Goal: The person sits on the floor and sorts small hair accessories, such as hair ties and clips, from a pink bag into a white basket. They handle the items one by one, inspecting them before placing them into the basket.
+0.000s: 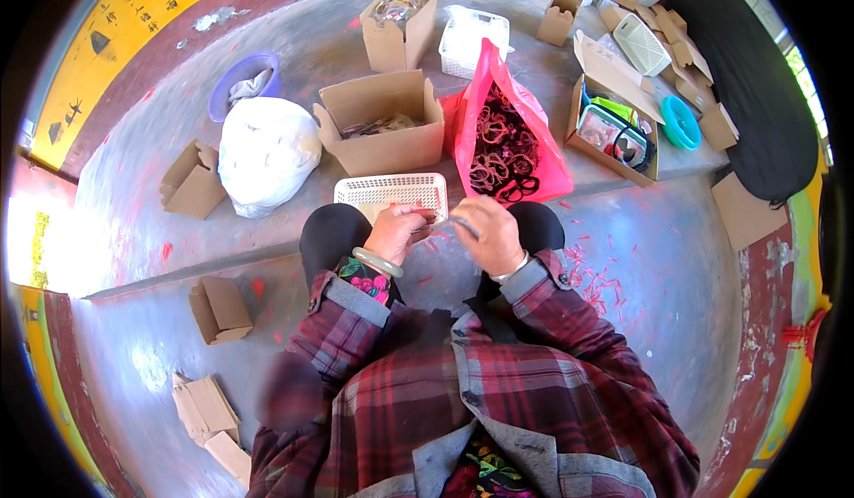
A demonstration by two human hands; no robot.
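Hands (445, 231) close together, white basket (391, 192) rim just ahead

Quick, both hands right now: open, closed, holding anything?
Left hand: closed, pinching a small thin item too small to identify.
Right hand: closed on a thin pale strip.

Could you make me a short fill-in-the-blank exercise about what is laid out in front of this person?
1. The open bag full of ring-shaped bands is coloured ____.
2. Just beyond the left hand lies a white ____ with a mesh pattern.
3. The left wrist wears a pale green ____.
4. The knotted sack near the purple bowl is ____.

Missing words: pink; basket; bangle; white
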